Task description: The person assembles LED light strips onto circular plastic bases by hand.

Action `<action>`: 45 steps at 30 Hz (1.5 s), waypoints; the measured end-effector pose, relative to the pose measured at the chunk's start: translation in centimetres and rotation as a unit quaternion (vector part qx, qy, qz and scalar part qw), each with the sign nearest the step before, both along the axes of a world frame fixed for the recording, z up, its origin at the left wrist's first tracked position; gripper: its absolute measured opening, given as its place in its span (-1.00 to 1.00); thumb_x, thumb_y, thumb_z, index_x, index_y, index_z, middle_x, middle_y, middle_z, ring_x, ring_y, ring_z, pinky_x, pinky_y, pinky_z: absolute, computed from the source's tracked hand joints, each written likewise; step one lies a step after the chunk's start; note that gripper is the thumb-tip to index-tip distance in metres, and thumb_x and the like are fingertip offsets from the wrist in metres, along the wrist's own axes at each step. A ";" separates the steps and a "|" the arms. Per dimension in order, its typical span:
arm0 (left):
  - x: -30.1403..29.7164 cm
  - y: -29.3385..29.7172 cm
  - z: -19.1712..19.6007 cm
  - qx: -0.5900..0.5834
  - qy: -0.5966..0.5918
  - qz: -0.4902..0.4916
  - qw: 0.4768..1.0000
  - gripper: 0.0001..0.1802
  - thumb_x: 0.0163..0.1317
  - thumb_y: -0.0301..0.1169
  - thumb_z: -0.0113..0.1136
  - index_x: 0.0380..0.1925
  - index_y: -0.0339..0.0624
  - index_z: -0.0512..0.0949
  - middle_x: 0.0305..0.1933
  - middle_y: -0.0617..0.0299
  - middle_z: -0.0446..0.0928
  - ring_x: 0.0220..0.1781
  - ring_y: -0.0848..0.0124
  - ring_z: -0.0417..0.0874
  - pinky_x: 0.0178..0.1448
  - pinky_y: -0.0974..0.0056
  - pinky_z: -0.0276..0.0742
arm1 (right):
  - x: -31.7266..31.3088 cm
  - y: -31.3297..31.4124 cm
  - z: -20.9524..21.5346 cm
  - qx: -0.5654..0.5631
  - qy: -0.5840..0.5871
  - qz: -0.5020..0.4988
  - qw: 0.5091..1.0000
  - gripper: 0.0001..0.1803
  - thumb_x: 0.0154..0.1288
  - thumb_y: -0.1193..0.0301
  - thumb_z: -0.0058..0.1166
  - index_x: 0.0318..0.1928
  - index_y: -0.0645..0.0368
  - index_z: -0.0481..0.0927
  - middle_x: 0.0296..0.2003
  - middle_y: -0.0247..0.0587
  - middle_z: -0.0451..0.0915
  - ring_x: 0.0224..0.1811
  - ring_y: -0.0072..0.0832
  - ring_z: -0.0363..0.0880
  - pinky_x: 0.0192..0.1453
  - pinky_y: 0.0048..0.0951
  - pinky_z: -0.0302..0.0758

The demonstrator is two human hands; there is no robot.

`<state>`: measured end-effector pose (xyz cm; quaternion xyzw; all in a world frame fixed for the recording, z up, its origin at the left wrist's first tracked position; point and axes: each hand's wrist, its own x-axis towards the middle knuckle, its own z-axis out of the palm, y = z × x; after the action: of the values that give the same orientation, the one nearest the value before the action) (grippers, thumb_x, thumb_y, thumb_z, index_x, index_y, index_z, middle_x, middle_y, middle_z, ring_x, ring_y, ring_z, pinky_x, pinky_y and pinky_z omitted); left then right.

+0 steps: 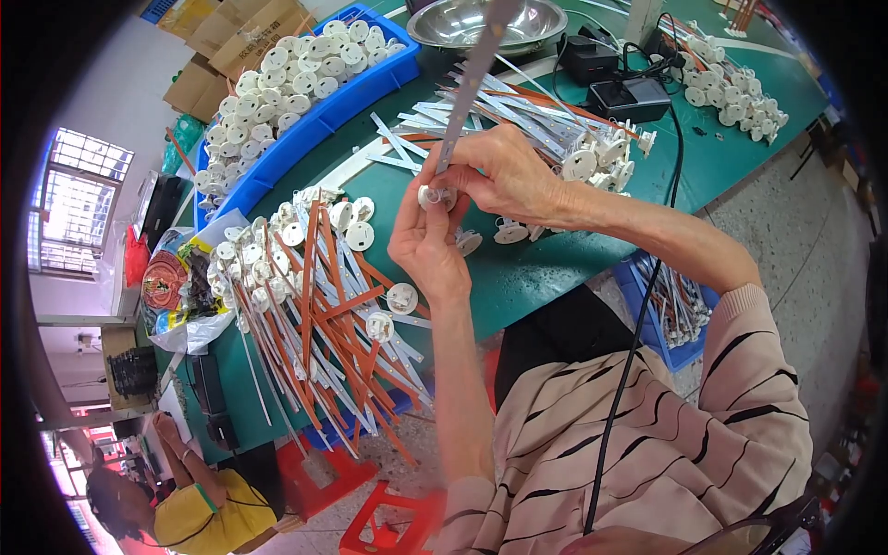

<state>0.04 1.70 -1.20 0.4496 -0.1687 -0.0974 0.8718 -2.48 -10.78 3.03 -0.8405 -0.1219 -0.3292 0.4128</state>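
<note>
Above the green table, my two hands meet at a small white round plastic piece. My left hand (pixel 427 254) is closed, its thumb and fingers gripping the white round piece (pixel 431 197). My right hand (pixel 509 176) reaches in from the right and pinches the lower end of a strip with small spots along it, seemingly an LED strip (pixel 462 97). That strip stands up from the fingers and runs past the top of the view. The fingers hide where strip and round piece meet. Just below the right hand lie a few more white round pieces (pixel 511 231).
A blue bin (pixel 319 111) heaped with white round pieces stands far left. Strips with round ends lie in piles at left (pixel 319 314) and behind my hands (pixel 518 116). A metal bowl (pixel 486 32), black adapters (pixel 629 100) and cables lie beyond. A person in yellow (pixel 217 509) sits lower left.
</note>
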 end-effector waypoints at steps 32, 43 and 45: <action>0.0 0.3 -0.5 0.010 0.045 0.069 0.997 -0.63 0.20 -0.62 0.02 0.04 -0.45 0.38 -0.24 0.06 0.56 -0.29 0.43 0.59 -0.23 0.39 0.54 | 0.9 1.5 -1.1 -0.051 -0.005 -0.018 0.999 -0.82 -0.07 0.67 0.10 -0.38 0.22 0.59 -0.53 -0.17 0.59 -0.49 -0.32 0.59 -0.42 -0.42 0.49; 0.1 0.3 -0.1 0.019 0.061 0.058 0.996 -0.61 0.20 -0.70 -0.08 0.07 -0.49 0.34 -0.17 -0.01 0.53 -0.22 0.38 0.60 -0.11 0.32 0.59 | 0.6 1.5 -0.1 -0.044 0.089 -0.042 0.994 -0.85 -0.01 0.56 0.13 -0.34 0.21 0.60 -0.52 -0.12 0.60 -0.48 -0.29 0.60 -0.42 -0.39 0.47; 0.0 0.2 0.2 0.011 0.045 0.048 0.998 -0.65 0.20 -0.69 -0.07 0.03 -0.47 0.39 -0.20 0.04 0.54 -0.24 0.40 0.60 -0.12 0.33 0.59 | 0.0 1.3 0.9 -0.063 0.077 -0.043 0.994 -0.84 0.00 0.53 0.13 -0.32 0.22 0.60 -0.54 -0.12 0.60 -0.49 -0.27 0.60 -0.41 -0.37 0.47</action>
<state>0.05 1.91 -1.00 0.4617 -0.1059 -0.0772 0.8773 -2.45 -9.50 3.89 -0.8921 -0.0738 -0.2726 0.3527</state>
